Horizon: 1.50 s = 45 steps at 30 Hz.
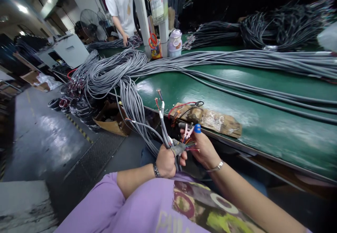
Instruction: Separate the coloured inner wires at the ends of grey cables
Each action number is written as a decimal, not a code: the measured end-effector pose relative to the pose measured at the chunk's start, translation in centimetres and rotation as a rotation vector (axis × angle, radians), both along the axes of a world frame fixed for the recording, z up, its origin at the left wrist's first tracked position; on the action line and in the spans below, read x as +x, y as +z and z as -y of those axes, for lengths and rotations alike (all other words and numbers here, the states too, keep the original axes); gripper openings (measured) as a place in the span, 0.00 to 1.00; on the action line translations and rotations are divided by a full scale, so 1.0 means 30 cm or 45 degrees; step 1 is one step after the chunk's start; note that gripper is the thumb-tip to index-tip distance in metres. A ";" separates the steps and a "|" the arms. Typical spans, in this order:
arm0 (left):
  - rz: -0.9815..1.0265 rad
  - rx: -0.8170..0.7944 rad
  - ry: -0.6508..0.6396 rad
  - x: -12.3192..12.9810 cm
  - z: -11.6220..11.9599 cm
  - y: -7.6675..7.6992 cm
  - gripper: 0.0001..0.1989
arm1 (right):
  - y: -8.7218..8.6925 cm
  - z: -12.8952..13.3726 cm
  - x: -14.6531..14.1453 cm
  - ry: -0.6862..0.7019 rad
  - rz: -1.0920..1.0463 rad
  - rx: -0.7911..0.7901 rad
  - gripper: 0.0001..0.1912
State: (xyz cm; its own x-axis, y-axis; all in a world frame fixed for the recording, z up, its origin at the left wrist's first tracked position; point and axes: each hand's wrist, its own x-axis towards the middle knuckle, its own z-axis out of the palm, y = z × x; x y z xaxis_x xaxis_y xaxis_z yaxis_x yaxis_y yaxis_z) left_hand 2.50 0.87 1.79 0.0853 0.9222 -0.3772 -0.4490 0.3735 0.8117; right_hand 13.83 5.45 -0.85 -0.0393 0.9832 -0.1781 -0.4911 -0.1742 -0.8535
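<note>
My left hand (167, 161) is closed around several grey cables (163, 129), its thumb covered by a worn grey wrap. Their stripped ends fan out above the fist, showing thin coloured wires and white bands. More coloured wires (192, 147) stick out past the thumb toward my right hand (205, 148). That hand wears a blue finger cover on the thumb and grips a small pink tool (187, 132), whose exact kind I cannot make out. Just beyond it, a wooden board (213, 120) with tape and red and black leads lies at the table's edge.
A large bundle of grey cable (116, 68) runs along the green table (237, 85) and hangs over its edge. Behind stand a post, a lilac bottle (175, 42) and orange scissors (152, 40). A cardboard box (112, 119) is on the floor. Another person (121, 10) handles cables opposite.
</note>
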 end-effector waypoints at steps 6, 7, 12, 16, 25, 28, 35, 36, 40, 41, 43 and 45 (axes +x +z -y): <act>-0.072 -0.006 -0.003 0.004 -0.002 -0.006 0.21 | 0.014 -0.016 -0.014 0.091 -0.399 -0.218 0.20; -0.082 -0.006 -0.007 0.004 -0.002 -0.007 0.22 | 0.013 -0.017 -0.015 0.087 -0.406 -0.217 0.19; -0.079 -0.020 -0.021 0.001 0.001 -0.004 0.22 | 0.006 -0.012 -0.017 0.106 -0.421 -0.236 0.20; -0.051 0.006 -0.019 -0.005 0.007 -0.001 0.22 | 0.008 -0.002 -0.013 0.131 -0.469 -0.239 0.23; -0.037 0.018 0.022 -0.020 0.022 0.005 0.21 | 0.026 -0.011 0.031 0.230 -0.384 -0.232 0.13; -0.015 0.010 0.059 -0.019 0.014 0.000 0.21 | 0.013 -0.013 0.028 0.190 -0.336 -0.190 0.16; 0.019 0.007 0.061 -0.011 -0.003 -0.010 0.19 | -0.036 -0.020 0.003 0.118 -0.204 -0.128 0.27; 0.020 0.002 0.059 -0.009 -0.003 -0.010 0.19 | -0.037 -0.021 0.002 0.119 -0.203 -0.127 0.28; 0.025 -0.011 0.060 -0.003 -0.001 -0.013 0.20 | -0.026 -0.026 0.005 0.199 -0.283 -0.142 0.29; 0.025 -0.013 0.063 -0.003 -0.001 -0.014 0.20 | -0.021 -0.027 0.005 0.232 -0.319 -0.155 0.29; 0.028 -0.012 0.067 -0.002 -0.003 -0.016 0.20 | -0.011 -0.028 0.003 0.272 -0.387 -0.195 0.27; 0.026 -0.007 0.067 -0.002 -0.004 -0.016 0.20 | -0.007 -0.029 0.000 0.242 -0.447 -0.237 0.23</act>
State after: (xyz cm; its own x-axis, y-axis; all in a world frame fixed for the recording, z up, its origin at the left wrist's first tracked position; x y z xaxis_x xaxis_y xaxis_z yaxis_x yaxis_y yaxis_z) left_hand 2.44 0.99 1.32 0.0449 0.9235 -0.3810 -0.4845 0.3536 0.8001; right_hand 13.83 6.33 -1.05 -0.3064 0.9049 -0.2954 -0.6898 -0.4250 -0.5862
